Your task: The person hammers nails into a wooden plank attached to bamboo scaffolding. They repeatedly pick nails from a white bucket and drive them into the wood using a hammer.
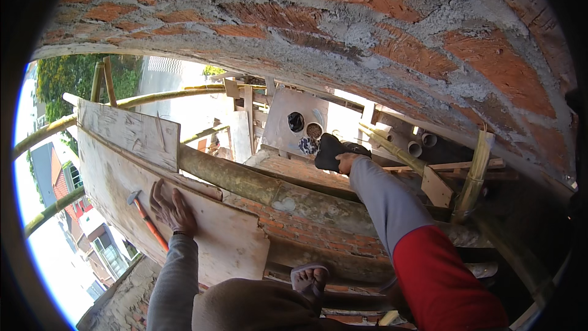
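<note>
My left hand (173, 208) lies palm down with spread fingers on a weathered plywood board (225, 239). Close beside its fingers is a hammer (148, 223) with an orange handle and a metal head, resting on the same board. My right hand (348, 162) reaches forward over the drop and grips a dark fabric item (328, 151), possibly a cap or a pouch; its exact kind I cannot tell. A narrower plywood strip (131, 133) stands along the board's far edge.
A rough brick wall (321, 18) rises close in front. Thick bamboo poles (229, 172) span the scaffold, with gaps to a lower level. Several containers, including a bucket (314, 130), stand below on a pale panel (282, 105). My sandalled foot (310, 280) is near the board's edge.
</note>
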A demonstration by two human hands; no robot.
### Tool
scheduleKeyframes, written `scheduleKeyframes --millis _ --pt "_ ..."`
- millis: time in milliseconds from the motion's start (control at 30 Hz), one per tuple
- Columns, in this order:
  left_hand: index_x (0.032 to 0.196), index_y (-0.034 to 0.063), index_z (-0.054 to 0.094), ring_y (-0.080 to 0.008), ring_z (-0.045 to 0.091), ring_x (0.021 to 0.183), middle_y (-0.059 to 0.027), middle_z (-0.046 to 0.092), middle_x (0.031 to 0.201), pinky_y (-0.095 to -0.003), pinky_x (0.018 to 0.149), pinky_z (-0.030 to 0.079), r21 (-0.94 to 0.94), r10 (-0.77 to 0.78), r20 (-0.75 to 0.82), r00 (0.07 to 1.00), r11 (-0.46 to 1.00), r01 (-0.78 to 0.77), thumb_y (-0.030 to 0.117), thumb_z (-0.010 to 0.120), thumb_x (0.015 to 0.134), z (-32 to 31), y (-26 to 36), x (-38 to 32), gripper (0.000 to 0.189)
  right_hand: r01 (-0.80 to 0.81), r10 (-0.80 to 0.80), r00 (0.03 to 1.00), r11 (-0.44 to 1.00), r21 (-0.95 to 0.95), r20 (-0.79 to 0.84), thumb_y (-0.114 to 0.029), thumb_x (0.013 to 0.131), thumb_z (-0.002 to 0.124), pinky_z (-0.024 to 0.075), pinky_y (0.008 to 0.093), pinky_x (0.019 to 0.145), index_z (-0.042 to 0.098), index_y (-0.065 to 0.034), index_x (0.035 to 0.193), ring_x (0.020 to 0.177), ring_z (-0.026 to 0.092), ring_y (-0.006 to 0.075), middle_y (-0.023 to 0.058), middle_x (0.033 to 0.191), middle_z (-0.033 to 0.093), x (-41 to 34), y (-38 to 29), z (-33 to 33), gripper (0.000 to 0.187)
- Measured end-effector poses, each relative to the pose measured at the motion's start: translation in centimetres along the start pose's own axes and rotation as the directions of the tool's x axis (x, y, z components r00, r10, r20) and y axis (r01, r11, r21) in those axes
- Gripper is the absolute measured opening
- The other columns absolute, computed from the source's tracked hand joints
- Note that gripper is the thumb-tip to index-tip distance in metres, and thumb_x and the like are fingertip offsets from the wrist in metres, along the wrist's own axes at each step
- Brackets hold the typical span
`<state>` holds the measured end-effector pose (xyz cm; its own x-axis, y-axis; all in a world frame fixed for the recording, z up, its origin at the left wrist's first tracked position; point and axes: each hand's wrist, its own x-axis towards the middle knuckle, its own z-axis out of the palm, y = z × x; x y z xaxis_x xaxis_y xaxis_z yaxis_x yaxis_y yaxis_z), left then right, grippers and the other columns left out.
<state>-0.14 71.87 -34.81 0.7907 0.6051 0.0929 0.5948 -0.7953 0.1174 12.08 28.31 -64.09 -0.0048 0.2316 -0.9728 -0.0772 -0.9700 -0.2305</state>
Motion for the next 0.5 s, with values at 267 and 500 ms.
scheduleKeyframes --millis 267,500 --pt "0.140 0.0164 0.049 -0.0343 0.038 0.136 -0.0129 0.044 0.143 -0.0524 0.113 0.024 0.003 -0.019 0.001 1.000 1.000 0.019 0.037 0.055 0.098 0.2 -0.1 0.0 0.047 -0.006 0.002 1.000 0.986 -0.168 -0.024 -0.023 0.097 0.061 0.0441 0.0447 0.106 0.037 -0.0243 0.155 0.128 0.057 0.0295 0.0147 0.148 0.051 -0.7 1.0 -0.6 0.063" --pt "0.140 0.0167 0.048 -0.0343 0.038 0.135 -0.0128 0.044 0.142 -0.0526 0.113 0.024 -0.014 0.017 -0.002 1.000 1.000 -0.017 0.034 0.055 0.097 0.3 -0.6 0.1 0.047 0.020 -0.027 0.999 0.975 -0.220 -0.026 -0.022 0.098 0.060 0.0452 0.0423 0.104 0.044 -0.0199 0.152 0.124 0.059 0.0297 0.0162 0.146 0.053 -0.4 1.2 -1.0 0.056"
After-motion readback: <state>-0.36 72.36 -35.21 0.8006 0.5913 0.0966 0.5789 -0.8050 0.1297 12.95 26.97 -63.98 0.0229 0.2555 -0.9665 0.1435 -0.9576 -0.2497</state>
